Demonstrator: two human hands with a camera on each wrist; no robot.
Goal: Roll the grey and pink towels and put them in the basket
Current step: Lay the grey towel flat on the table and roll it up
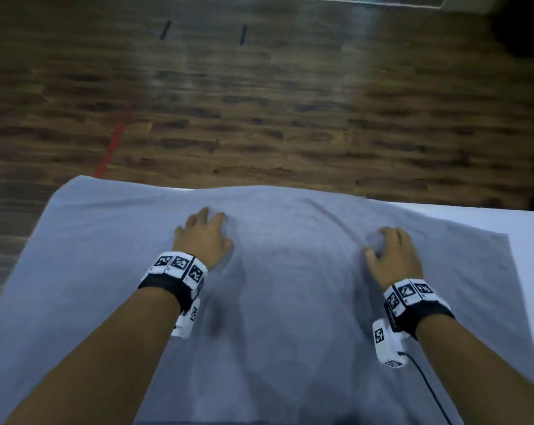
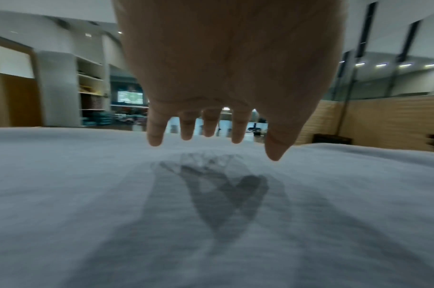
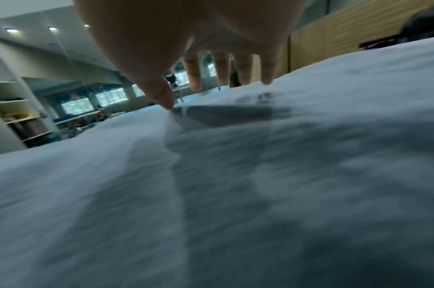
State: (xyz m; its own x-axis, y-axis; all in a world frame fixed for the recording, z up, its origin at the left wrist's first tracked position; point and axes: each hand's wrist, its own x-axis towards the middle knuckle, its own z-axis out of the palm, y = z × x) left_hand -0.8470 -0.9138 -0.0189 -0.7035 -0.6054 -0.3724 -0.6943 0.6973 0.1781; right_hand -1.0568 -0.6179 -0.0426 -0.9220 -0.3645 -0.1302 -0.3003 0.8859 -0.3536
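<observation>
A grey towel point(image 1: 290, 317) lies spread flat over a white table point(image 1: 529, 237) and covers most of it. Its far edge runs along the table's far side. My left hand point(image 1: 206, 231) rests on the towel left of centre, near that far edge, fingers spread and pointing down. In the left wrist view the left hand's point(image 2: 211, 124) fingertips sit at the towel point(image 2: 211, 243) surface with nothing held. My right hand point(image 1: 391, 250) rests on the towel to the right, and a crease runs up beside it. The right hand's point(image 3: 220, 74) thumb and fingertips touch the towel point(image 3: 235, 194). No pink towel or basket is in view.
Beyond the table's far edge is a dark wooden floor point(image 1: 290, 102) with a red tape line point(image 1: 112, 145). A black cable point(image 1: 431, 391) trails from the right wrist camera across the towel. The wrist views show shelves point(image 2: 90, 93) and a large hall far behind.
</observation>
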